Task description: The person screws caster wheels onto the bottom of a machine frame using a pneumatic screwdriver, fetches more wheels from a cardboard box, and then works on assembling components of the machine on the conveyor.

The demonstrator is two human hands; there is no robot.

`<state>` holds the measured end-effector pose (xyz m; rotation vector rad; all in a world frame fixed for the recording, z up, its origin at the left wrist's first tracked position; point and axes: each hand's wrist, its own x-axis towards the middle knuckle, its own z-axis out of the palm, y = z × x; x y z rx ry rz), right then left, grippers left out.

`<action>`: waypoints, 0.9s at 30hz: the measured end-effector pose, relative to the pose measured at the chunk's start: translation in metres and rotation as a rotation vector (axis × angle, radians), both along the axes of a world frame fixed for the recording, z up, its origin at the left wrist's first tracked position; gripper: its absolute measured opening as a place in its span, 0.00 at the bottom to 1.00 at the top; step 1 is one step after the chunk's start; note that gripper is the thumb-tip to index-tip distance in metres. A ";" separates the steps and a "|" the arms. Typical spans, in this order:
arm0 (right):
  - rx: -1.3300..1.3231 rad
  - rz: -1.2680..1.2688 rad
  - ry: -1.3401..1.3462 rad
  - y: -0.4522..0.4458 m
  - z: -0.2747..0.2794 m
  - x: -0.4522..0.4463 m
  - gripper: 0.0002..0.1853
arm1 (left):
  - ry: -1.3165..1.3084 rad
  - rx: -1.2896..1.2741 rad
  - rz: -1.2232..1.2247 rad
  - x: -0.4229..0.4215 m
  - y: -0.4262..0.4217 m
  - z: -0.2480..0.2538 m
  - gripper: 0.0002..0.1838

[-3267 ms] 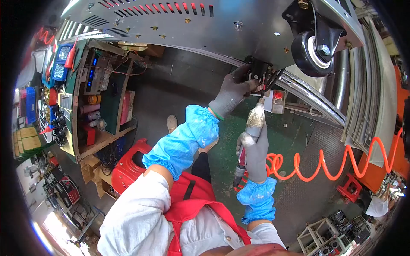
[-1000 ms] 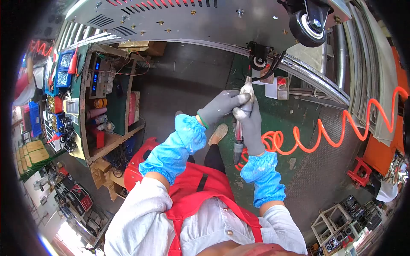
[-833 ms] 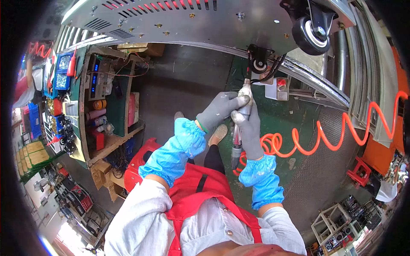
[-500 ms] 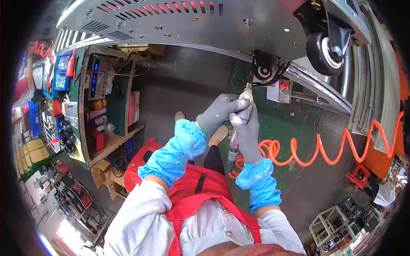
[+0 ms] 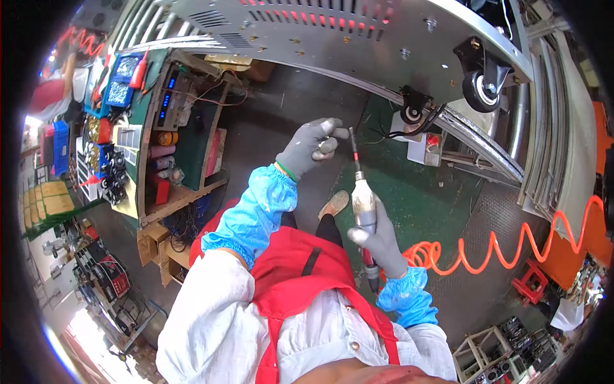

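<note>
My right hand is wrapped around an air screwdriver, which points up and away from me. Its long bit has a red band. To the left of the bit, my left hand has its fingers curled together, the index finger reaching toward the bit tip. Whatever those fingers may hold is too small to make out. Both hands wear grey gloves below blue sleeve covers. Beyond them is a grey metal cabinet with slots, bolts and black casters.
An orange coiled air hose stretches off to the right. A wooden workbench with blue bins of screws stands at left. A small white box lies under the cabinet. At far left another person's arm shows.
My left hand has come off the screwdriver and moved left. My right hand has drawn the screwdriver down toward me, and its bit now shows fully. The view has shifted slightly.
</note>
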<state>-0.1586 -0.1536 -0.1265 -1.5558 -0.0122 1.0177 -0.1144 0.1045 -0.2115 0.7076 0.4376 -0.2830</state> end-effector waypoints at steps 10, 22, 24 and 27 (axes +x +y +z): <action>0.034 0.252 -0.091 0.048 0.042 -0.023 0.50 | 0.136 -0.082 0.188 -0.063 0.061 0.071 0.22; 0.084 0.376 0.012 0.191 0.083 -0.060 0.50 | 0.111 -0.128 0.376 -0.132 0.182 0.114 0.20; 0.074 0.404 -0.040 0.214 0.078 -0.063 0.50 | 0.082 -0.012 0.364 -0.144 0.203 0.123 0.20; 0.059 0.451 -0.100 0.250 0.083 -0.068 0.50 | 0.023 -0.025 0.496 -0.155 0.234 0.117 0.19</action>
